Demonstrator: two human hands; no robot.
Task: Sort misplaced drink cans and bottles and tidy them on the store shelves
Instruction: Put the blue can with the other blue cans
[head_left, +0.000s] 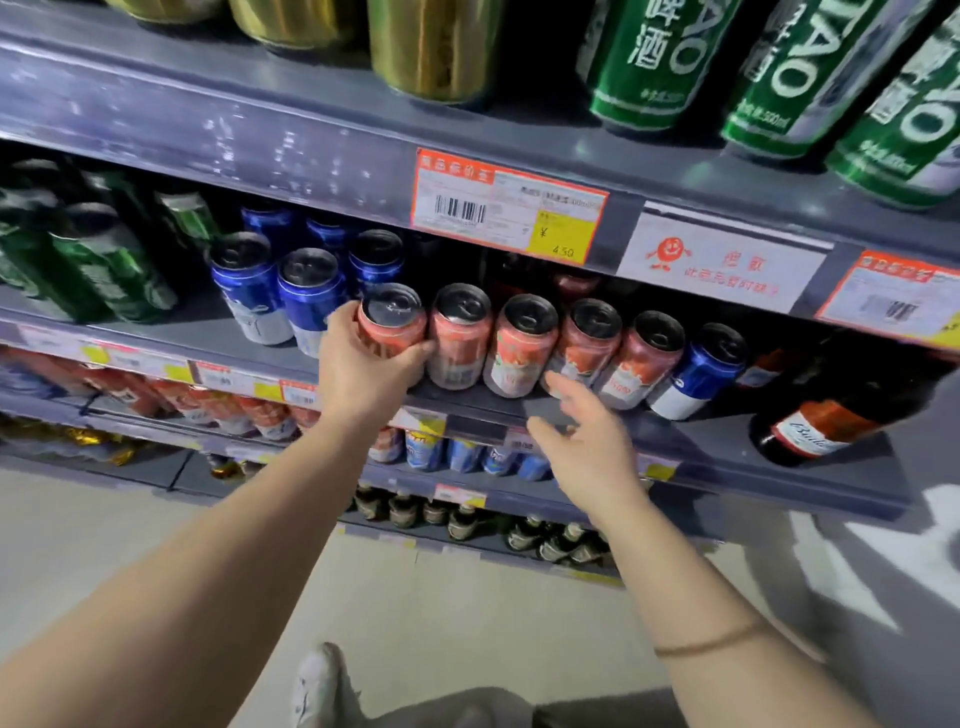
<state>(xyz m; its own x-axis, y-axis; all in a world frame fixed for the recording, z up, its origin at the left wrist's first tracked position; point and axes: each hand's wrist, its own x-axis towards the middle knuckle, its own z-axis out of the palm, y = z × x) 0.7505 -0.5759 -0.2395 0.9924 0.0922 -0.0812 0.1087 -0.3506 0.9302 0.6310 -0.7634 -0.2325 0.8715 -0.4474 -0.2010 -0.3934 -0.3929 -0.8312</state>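
My left hand (363, 366) grips a pink-red can (392, 325), the leftmost in a front row of several such cans on the grey middle shelf (467, 405). Beside it in that row stands a second pink-red can (460, 338). A lone blue can (698, 371) stands at the right end of the row. My right hand (584, 436) hovers open just in front of the shelf edge, below the middle cans, touching nothing. Blue cans (306, 296) stand in a group left of the held can.
Green cans (104, 254) fill the shelf's left end; a dark beer bottle (836, 415) lies at its right end. Tall green cans (795, 67) and gold cans (431, 47) stand on the shelf above. Lower shelves hold more cans and small bottles (467, 519). Price tags (509, 208) line the shelf edges.
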